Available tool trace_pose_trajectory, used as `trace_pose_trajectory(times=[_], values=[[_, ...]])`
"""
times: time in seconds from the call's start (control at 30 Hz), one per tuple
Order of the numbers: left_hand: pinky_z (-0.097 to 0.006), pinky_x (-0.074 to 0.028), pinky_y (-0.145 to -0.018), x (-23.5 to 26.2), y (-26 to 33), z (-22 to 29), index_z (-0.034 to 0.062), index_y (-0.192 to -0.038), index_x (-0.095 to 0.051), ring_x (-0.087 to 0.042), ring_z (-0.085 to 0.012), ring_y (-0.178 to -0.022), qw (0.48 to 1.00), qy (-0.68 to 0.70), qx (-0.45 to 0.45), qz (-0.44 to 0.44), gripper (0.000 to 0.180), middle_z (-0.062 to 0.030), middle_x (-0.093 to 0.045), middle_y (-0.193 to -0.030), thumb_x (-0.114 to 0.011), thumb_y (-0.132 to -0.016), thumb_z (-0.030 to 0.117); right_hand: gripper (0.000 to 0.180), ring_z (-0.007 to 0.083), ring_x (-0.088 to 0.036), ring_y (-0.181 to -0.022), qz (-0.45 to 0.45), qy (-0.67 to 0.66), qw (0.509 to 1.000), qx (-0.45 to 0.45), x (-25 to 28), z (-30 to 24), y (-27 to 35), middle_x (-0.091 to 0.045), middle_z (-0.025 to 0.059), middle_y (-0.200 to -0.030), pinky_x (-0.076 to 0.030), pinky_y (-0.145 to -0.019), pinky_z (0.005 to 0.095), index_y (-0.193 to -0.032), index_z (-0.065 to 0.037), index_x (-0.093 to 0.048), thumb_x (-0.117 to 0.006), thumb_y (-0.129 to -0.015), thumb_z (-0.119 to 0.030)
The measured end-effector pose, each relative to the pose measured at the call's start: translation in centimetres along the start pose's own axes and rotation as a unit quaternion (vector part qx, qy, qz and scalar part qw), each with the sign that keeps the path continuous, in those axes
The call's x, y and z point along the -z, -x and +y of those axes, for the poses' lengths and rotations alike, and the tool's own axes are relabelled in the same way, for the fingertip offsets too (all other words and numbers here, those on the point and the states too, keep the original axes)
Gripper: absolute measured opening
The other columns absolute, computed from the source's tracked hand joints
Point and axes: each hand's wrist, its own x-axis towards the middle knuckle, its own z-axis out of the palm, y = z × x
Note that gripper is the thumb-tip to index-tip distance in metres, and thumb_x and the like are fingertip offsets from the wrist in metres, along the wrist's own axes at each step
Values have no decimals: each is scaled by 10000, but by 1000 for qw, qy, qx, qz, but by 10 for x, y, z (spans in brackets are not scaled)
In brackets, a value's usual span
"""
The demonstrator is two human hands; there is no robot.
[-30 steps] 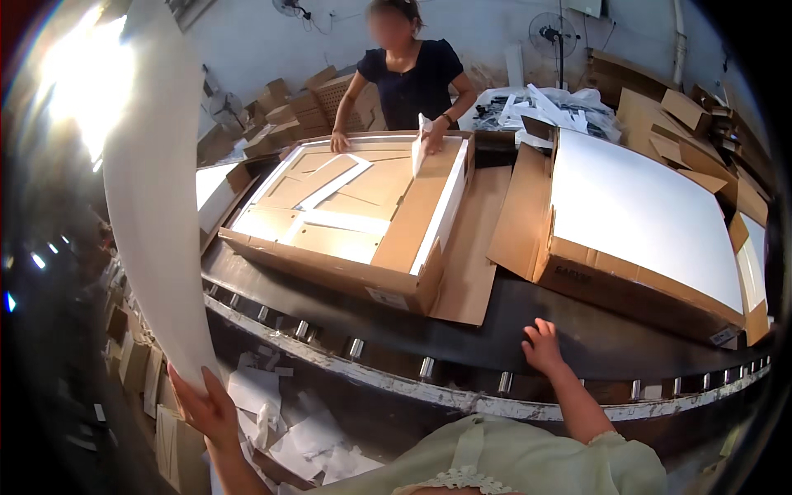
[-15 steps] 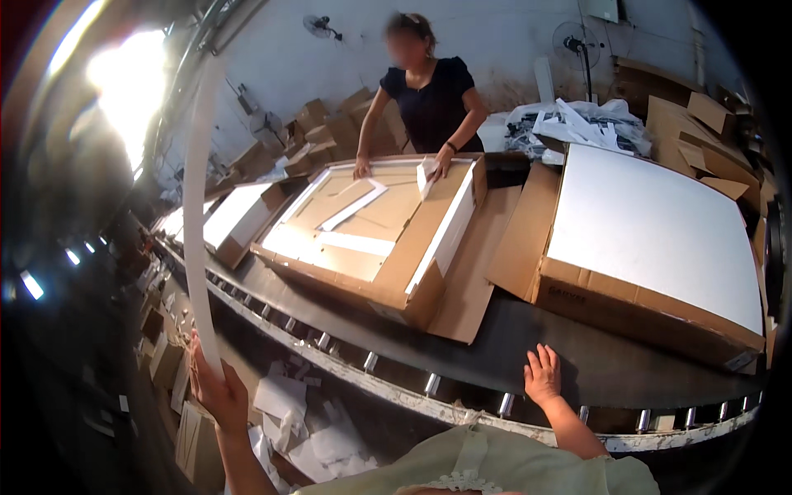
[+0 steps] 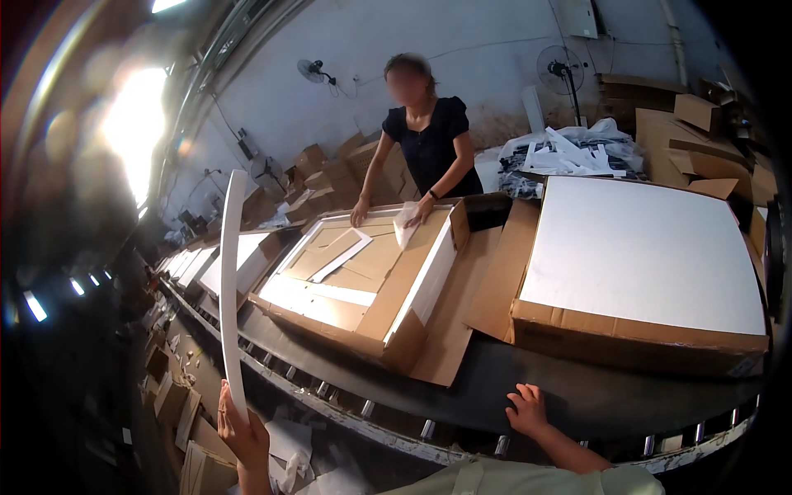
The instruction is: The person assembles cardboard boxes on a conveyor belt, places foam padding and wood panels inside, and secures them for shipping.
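A long, flat white strip [image 3: 229,289] stands nearly upright in my left hand [image 3: 242,433], whose fingers close around its lower end. My right hand [image 3: 528,410] is at the near edge of the dark conveyor belt [image 3: 487,363]. Its fingers are apart and loosely bent, with nothing in them. Beyond it on the belt lies an open carton [image 3: 388,351] filled with brown board and white strips. Across the belt a person [image 3: 429,148] has both hands on that carton, one holding a thin whitish piece [image 3: 405,224]. Nearer my right is another carton [image 3: 635,332] topped by a white panel [image 3: 639,256].
Metal rollers [image 3: 427,429] line the belt's near edge. White scraps [image 3: 290,437] and brown cartons [image 3: 206,470] lie below on my left. More white-topped boxes [image 3: 239,260] stand further left along the belt. Behind are plastic-wrapped parts [image 3: 569,157] and fans [image 3: 561,70].
My view has tilted up, so the strip's upper end now shows. The strip has shifted right in the picture with my left hand. My right hand's fingers are more bent than before.
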Motion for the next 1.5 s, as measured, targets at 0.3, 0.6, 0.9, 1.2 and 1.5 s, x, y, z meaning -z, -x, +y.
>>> trace_pose_trajectory(times=[0.3, 0.6, 0.9, 1.2, 1.5], values=[[-454, -419, -960, -21, 6, 41, -94, -1261, -431, -530, -450, -1115, 999, 42, 7, -15, 495, -291, -533, -1220, -443, -776, 9, 612, 417, -631, -787, -220, -182, 957, -57, 43, -60, -139, -657, 218, -813, -510, -738, 472, -1420, -141, -273, -524, -872, -244], [-457, -437, -937, -47, 12, 65, -82, -1252, -444, -540, -458, -1094, 997, 45, -2, -58, 463, -301, -533, -1206, -486, -832, 108, 632, 433, -535, -1087, -213, -169, 962, 3, 34, -97, -335, -553, 308, -1159, -431, -941, 445, -1415, -38, -269, -506, -862, -231], [-457, -426, -957, -59, 26, 64, -80, -1229, -465, -544, -429, -1110, 994, 24, -6, -103, 474, -274, -551, -1201, -505, -791, 95, 484, 346, -550, -1089, -220, -49, 972, 63, 97, -58, -293, -605, 205, -1122, -438, -924, 410, -1309, -115, -472, -523, -848, -254], [-450, -447, -931, -83, 25, 88, -33, -1181, -545, -579, -394, -1076, 989, -12, -13, -149, 529, -243, -597, -1154, -504, -658, 33, 622, 311, -357, -1191, -87, 158, 973, 146, 54, 47, -201, -413, 136, -1266, -288, -1019, 468, -1334, -141, -429, -659, -780, -304], [-451, -441, -927, -108, 49, 92, -20, -1148, -572, -586, -380, -1071, 986, -73, 50, -143, 445, -242, -605, -1142, -517, -709, 28, 735, 304, -319, -1245, -92, 201, 964, 146, 33, 52, -209, -357, 145, -1339, -246, -1054, 484, -1405, -148, -327, -665, -761, -250]])
